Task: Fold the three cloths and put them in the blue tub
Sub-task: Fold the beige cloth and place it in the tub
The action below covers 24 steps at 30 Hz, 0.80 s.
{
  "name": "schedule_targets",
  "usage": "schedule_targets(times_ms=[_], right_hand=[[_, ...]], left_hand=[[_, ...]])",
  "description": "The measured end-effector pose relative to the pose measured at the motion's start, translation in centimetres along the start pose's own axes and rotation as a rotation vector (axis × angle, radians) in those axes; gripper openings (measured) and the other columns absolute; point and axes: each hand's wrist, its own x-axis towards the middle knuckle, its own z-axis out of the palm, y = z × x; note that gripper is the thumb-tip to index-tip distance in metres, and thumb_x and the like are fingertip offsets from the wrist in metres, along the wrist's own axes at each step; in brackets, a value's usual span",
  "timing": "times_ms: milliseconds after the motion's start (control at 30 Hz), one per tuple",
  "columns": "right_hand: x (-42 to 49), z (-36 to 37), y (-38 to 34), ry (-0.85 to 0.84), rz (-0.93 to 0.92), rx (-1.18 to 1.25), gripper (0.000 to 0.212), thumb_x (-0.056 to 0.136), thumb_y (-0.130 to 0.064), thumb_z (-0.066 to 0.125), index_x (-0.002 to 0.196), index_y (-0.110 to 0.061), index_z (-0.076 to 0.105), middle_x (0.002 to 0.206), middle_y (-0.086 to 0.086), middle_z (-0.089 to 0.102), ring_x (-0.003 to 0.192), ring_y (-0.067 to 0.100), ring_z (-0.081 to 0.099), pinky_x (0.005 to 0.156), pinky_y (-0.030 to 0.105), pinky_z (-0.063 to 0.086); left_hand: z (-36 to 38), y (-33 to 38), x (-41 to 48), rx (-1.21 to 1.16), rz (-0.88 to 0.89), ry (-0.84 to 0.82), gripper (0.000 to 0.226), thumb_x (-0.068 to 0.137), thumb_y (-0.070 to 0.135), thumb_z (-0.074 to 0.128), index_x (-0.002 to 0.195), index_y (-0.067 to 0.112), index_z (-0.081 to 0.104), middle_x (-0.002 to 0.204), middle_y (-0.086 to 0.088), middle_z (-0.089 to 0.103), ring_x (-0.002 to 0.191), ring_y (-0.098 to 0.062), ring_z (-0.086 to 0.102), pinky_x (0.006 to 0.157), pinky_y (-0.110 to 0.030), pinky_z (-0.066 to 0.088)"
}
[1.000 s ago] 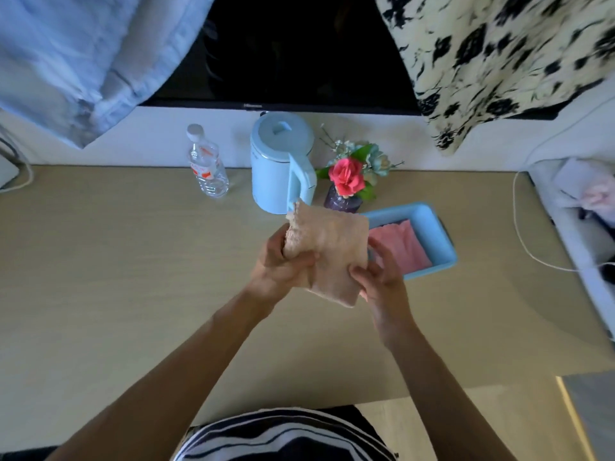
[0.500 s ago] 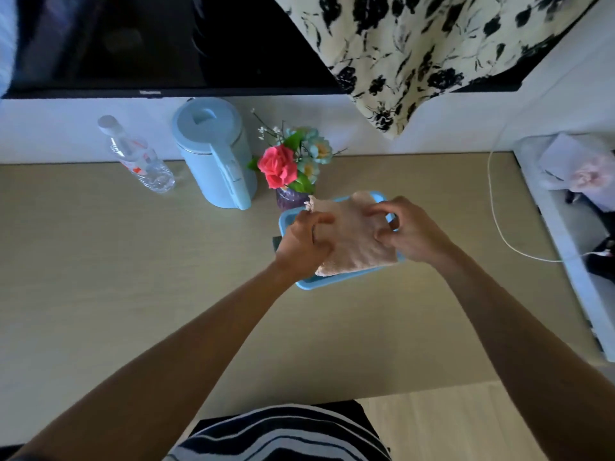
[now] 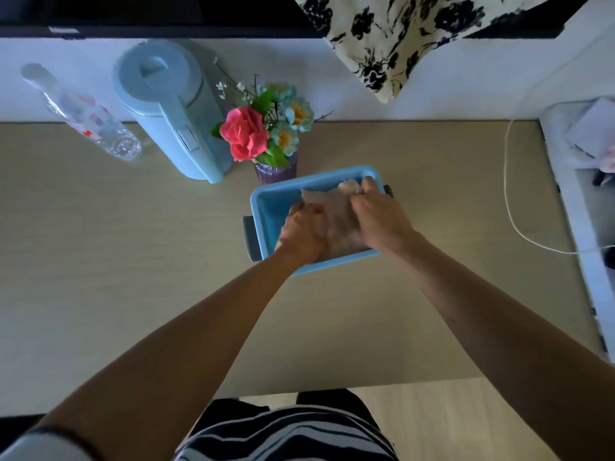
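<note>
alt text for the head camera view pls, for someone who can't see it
Both hands, left hand and right hand, press a folded beige cloth into a blue tub on a wooden table. Behind the tub stand a flower vase, a pale blue kettle and a water bottle.

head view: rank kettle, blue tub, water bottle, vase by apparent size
1. Blue tub and kettle: look alike, no ranking.
2. Water bottle.
3. Vase, mostly hidden by flowers.
</note>
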Motion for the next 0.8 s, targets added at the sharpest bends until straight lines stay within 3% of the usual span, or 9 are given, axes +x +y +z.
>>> schedule_targets(times_ms=[67,200,333,400,467,600,800], right_hand=[[0.1,0.3,-0.4,-0.018,-0.012,-0.041,0.048,0.080,0.003,0.063,0.127,-0.008,0.058,0.138,0.013,0.037,0.091,0.033,0.068,0.094,0.047,0.051],[0.3,0.6,-0.9,-0.056,-0.020,-0.080,0.038,0.084,0.005,0.061,0.121,-0.004,0.062,0.149,0.017,0.030,0.090,0.034,0.069,0.073,0.042,0.052],[0.3,1.3,-1.2,0.016,-0.060,-0.134,0.028,0.074,-0.002,0.074,0.102,-0.003,0.071,0.140,0.017,0.039,0.106,0.034,0.061,0.084,0.044,0.050],[0.4,1.3,-1.3,0.088,-0.142,-0.197,0.023,0.061,-0.007,0.083,0.082,-0.007,0.072,0.128,0.018,0.048,0.103,0.035,0.058,0.087,0.046,0.049],[0.7,1.5,-1.2,0.110,-0.225,-0.208,0.023,0.057,-0.011,0.083,0.076,-0.011,0.071,0.117,0.015,0.050,0.098,0.033,0.057,0.089,0.047,0.050],[1.6,1.8,-0.6,-0.012,-0.232,-0.240,0.032,0.068,-0.013,0.075,0.100,-0.011,0.073,0.128,0.012,0.049,0.120,0.032,0.049,0.109,0.044,0.038],[2.2,1.9,-0.9,-0.087,-0.147,-0.282,0.042,0.075,-0.007,0.069,0.117,-0.012,0.067,0.138,0.011,0.042,0.125,0.031,0.049,0.107,0.041,0.036]], left_hand=[[0.4,0.1,0.3,0.060,-0.012,-0.027,0.058,0.084,0.011,0.070,0.139,0.016,0.053,0.143,-0.015,0.045,0.134,-0.031,0.046,0.109,-0.036,0.040],[1.0,-0.3,0.8,0.087,-0.071,-0.086,0.065,0.081,0.018,0.071,0.141,0.019,0.047,0.145,-0.014,0.039,0.126,-0.036,0.053,0.106,-0.037,0.042],[0.8,-0.5,0.3,0.132,-0.098,-0.029,0.075,0.076,0.021,0.074,0.143,0.027,0.042,0.139,-0.011,0.038,0.112,-0.040,0.060,0.096,-0.045,0.051],[0.5,-0.5,-0.2,0.218,-0.101,0.057,0.080,0.073,0.027,0.078,0.143,0.029,0.038,0.134,-0.010,0.036,0.112,-0.038,0.057,0.087,-0.048,0.054],[0.6,-0.5,-0.4,0.328,-0.017,0.148,0.076,0.070,0.032,0.081,0.136,0.027,0.044,0.128,-0.008,0.037,0.116,-0.032,0.049,0.083,-0.046,0.054],[0.9,-0.5,0.2,0.464,0.144,0.078,0.068,0.069,0.041,0.080,0.129,0.023,0.054,0.135,-0.005,0.041,0.125,-0.027,0.043,0.099,-0.043,0.046],[1.3,-0.6,2.0,0.568,0.086,-0.088,0.084,0.068,0.040,0.081,0.140,0.022,0.042,0.147,-0.007,0.033,0.137,-0.029,0.032,0.109,-0.045,0.037]])
